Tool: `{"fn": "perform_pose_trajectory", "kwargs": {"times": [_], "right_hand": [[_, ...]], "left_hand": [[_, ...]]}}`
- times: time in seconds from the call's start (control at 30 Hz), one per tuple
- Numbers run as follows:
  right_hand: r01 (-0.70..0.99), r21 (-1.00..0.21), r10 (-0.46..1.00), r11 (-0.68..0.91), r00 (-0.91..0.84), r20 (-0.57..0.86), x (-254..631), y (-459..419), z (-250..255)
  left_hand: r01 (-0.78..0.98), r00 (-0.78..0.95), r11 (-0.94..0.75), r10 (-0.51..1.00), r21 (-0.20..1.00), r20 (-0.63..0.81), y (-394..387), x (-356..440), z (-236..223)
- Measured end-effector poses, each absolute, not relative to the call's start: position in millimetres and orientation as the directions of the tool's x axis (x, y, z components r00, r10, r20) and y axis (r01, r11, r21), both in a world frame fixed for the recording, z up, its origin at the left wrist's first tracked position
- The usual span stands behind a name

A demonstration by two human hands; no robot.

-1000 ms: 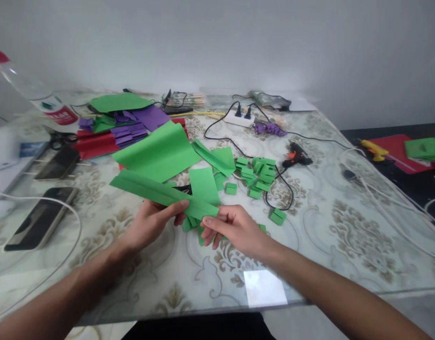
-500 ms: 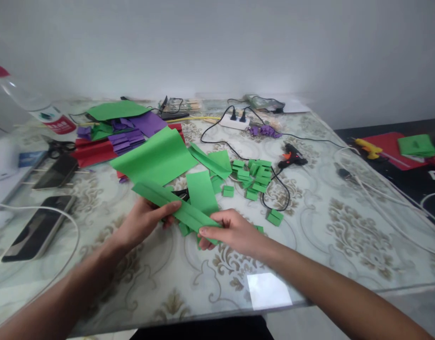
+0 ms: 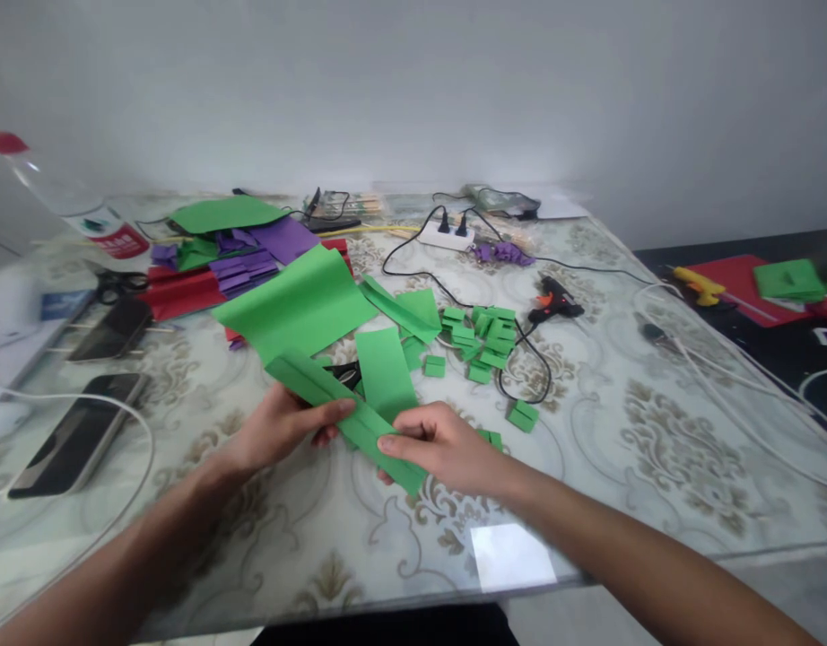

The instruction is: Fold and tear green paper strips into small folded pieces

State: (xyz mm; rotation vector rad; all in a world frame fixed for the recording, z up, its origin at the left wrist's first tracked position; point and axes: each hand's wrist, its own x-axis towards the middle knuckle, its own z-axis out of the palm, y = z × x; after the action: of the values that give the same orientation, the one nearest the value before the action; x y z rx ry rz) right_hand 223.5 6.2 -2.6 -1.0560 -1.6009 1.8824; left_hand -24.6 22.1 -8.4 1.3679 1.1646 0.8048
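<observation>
A long folded strip of green paper [image 3: 361, 420] slants over the table between my hands, with a crease running along it. My left hand [image 3: 285, 423] pinches it near the middle, thumb on top. My right hand [image 3: 444, 444] grips it closer to its lower right end, which sticks out past the fingers. Behind the strip lies a flat green paper piece [image 3: 385, 363], and the black scissors handles [image 3: 346, 372] peek out beside it, their blades hidden. A large curled green sheet [image 3: 302, 305] rests farther back. Several small folded green pieces [image 3: 491, 336] are heaped to the right.
A black glue gun [image 3: 554, 301] and white power strip [image 3: 447, 235] with black cables stand beyond the heap. On the left are a phone [image 3: 77, 435], a bottle [image 3: 91, 215], black scissors [image 3: 116, 283] and purple folded paper [image 3: 244, 269]. A white cable [image 3: 743, 395] crosses the right side.
The green strip has slid down and to the right, so more of its end now extends beyond my right hand. It also tilts more steeply. Both hands still hold it.
</observation>
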Motion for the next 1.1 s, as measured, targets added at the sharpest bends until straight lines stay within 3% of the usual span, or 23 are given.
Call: {"fn": "perform_pose_trajectory", "kwargs": {"times": [0.23,0.57,0.73,0.9,1.1], "right_hand": [[0.049,-0.913,0.717,-0.404,-0.604,-0.349,226.0,10.4,3.6],[0.055,-0.909,0.718,-0.414,-0.593,-0.363,233.0,18.6,-2.8],[0.006,-0.909,0.74,-0.417,-0.579,-0.344,229.5,17.0,-2.8],[0.078,-0.935,0.723,-0.345,-0.614,-0.318,220.9,7.3,-4.6],[0.049,-0.936,0.759,-0.349,-0.571,-0.313,214.4,0.5,-11.7]], "left_hand": [[0.091,0.13,0.107,0.984,0.99,-0.119,36.4,-41.5,-12.8],[0.065,0.067,0.102,0.992,0.993,-0.106,39.2,-40.1,-13.7],[0.078,0.12,0.134,0.982,0.988,-0.143,33.2,-35.2,-19.3],[0.174,0.272,0.118,0.948,0.978,-0.163,21.0,-18.8,-21.1],[0.13,0.373,0.081,0.919,0.988,-0.125,8.4,-2.3,-12.2]]}}
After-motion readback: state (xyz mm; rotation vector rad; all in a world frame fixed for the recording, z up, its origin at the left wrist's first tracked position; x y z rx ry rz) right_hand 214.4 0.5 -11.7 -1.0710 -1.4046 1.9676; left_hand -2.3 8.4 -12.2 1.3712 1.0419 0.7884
